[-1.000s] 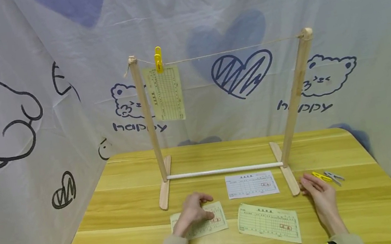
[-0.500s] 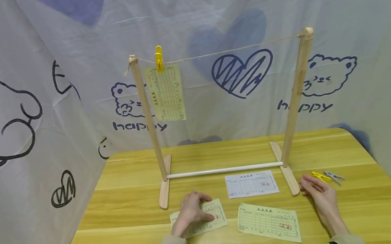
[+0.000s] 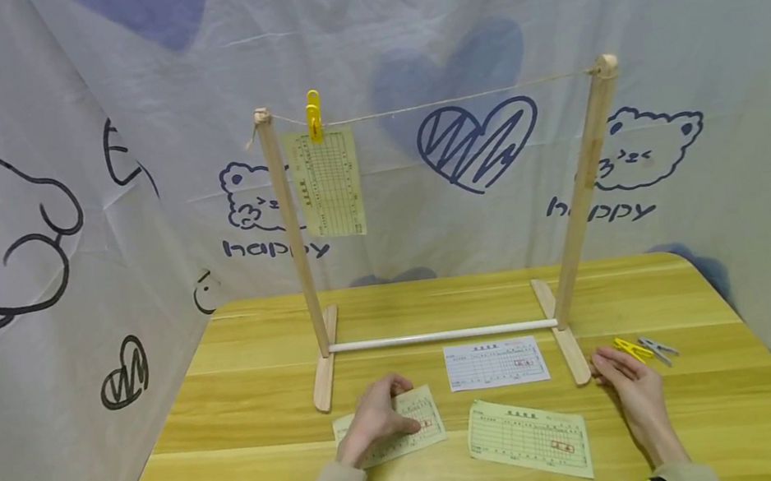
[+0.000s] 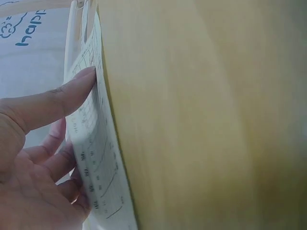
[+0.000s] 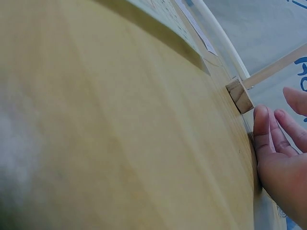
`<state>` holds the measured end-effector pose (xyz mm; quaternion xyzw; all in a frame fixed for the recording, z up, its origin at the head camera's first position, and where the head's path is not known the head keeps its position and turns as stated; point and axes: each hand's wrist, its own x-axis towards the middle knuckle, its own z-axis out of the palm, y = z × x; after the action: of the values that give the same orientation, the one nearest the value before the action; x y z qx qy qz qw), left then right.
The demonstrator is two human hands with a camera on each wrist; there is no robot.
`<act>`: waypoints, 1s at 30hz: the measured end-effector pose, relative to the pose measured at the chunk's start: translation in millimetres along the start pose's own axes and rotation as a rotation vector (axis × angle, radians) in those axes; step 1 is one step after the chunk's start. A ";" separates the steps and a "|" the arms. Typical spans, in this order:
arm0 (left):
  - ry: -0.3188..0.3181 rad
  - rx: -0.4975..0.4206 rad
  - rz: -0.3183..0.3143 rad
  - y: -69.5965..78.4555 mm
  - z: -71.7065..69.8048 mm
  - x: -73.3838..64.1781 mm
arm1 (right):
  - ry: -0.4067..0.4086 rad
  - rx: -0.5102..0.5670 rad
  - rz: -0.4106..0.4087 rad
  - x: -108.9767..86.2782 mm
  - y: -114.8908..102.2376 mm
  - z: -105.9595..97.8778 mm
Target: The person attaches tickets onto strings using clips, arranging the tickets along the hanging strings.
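Observation:
My left hand is at a pale green printed slip on the table's left side. In the left wrist view, the thumb presses on the face of the slip and the fingers curl at its far edge, partly hidden behind it. My right hand rests on the table with loosely bent fingers, holding nothing. Just beyond its fingertips lie a yellow clothespin and a grey clothespin. Another green slip lies between the hands, with a white slip behind it.
A wooden rack stands at the back, its feet joined by a white rod. On its string, a yellow clothespin holds a green slip near the left post. A printed cloth hangs behind the table.
The far right corner of the slip under my left hand has shifted slightly back, and its far edge shows higher. My right hand has stayed in place.

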<state>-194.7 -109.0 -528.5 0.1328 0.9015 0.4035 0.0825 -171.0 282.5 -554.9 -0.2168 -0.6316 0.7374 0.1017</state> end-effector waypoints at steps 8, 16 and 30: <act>-0.009 -0.087 -0.048 -0.6 -2.6 2.6 | -0.003 -0.017 0.006 -0.5 -0.2 -0.1; 0.012 -0.091 -0.030 -3.1 -3.6 5.2 | -0.021 -0.028 -0.010 -0.1 1.1 -1.4; 0.013 -0.118 -0.011 -8.2 -6.3 7.5 | 0.086 0.079 -0.066 -4.2 -5.0 -13.6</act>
<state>-204.8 -116.4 -530.7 0.1199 0.8774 0.4564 0.0865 -161.8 293.7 -550.6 -0.2234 -0.6038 0.7480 0.1615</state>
